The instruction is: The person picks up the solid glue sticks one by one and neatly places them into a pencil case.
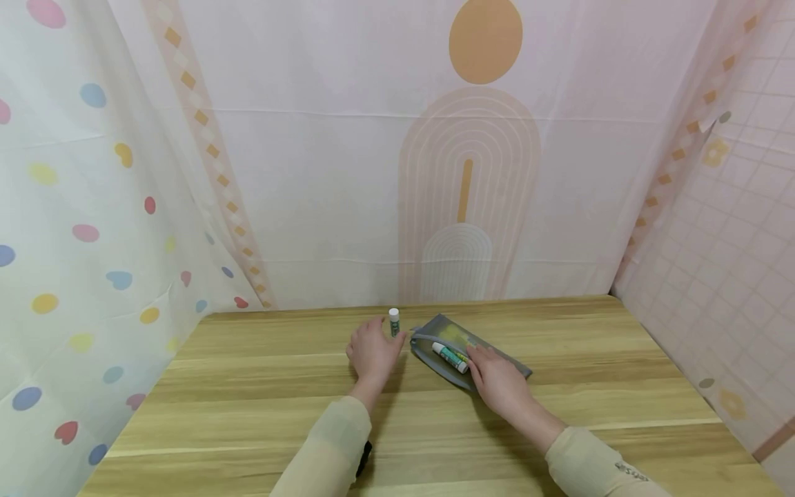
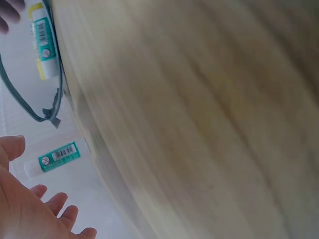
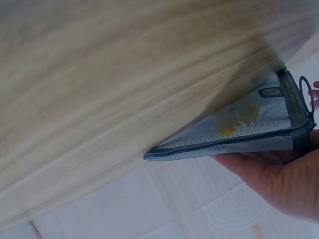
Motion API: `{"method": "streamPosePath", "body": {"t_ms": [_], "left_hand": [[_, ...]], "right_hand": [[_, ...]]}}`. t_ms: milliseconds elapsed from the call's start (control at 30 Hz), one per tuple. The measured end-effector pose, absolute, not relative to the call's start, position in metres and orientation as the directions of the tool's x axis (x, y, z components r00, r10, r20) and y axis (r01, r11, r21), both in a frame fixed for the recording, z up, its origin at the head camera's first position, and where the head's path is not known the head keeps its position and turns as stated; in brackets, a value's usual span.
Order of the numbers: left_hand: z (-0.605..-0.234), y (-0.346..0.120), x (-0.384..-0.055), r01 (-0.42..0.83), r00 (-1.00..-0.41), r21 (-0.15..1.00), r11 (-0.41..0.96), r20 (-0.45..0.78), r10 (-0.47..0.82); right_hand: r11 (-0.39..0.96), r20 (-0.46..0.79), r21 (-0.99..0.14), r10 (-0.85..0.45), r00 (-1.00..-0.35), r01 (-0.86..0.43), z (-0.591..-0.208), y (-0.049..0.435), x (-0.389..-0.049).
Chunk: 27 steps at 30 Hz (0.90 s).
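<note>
A glue stick (image 1: 394,322) with a white cap and green label stands upright on the table. My left hand (image 1: 375,351) is right beside it, thumb and fingers spread on either side; in the left wrist view a gap shows between the hand (image 2: 30,204) and the glue stick (image 2: 59,157). To the right lies a grey mesh zip pouch (image 1: 497,353), its mouth gaping. Another glue stick (image 1: 450,357) lies in that mouth, with something yellow next to it. My right hand (image 1: 499,379) grips the pouch by its near edge; yellow shapes show through the mesh (image 3: 259,124).
The wooden table (image 1: 248,414) ends at a hanging patterned curtain (image 1: 323,207) behind. A dotted curtain (image 1: 81,276) hangs on the left and a grid-patterned one (image 1: 733,276) on the right. A small black item (image 1: 364,457) shows by the left sleeve.
</note>
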<state>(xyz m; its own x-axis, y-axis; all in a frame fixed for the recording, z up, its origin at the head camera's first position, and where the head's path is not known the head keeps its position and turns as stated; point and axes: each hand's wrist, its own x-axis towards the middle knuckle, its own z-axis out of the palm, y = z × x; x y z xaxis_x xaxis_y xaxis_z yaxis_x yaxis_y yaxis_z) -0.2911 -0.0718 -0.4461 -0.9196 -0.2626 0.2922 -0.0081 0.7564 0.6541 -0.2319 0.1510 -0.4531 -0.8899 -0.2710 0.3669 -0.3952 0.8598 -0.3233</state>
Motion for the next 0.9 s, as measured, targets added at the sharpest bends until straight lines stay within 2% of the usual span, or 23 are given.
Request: {"method": "streamPosePath", "body": {"t_ms": [233,900], "left_hand": [[-0.445,-0.074,-0.295,-0.002,-0.924,0.609,0.793,0.302,-0.234],[-0.453,-0.070,-0.311,0.080,-0.916,0.714,0.695,0.328,-0.231]], "right_hand": [[0.858,0.363,-0.331,-0.268,-0.892,-0.392,-0.453,0.151,-0.232],[0.858,0.357,-0.329,-0.274,-0.893,-0.394,-0.454,0.153,-0.231]]}}
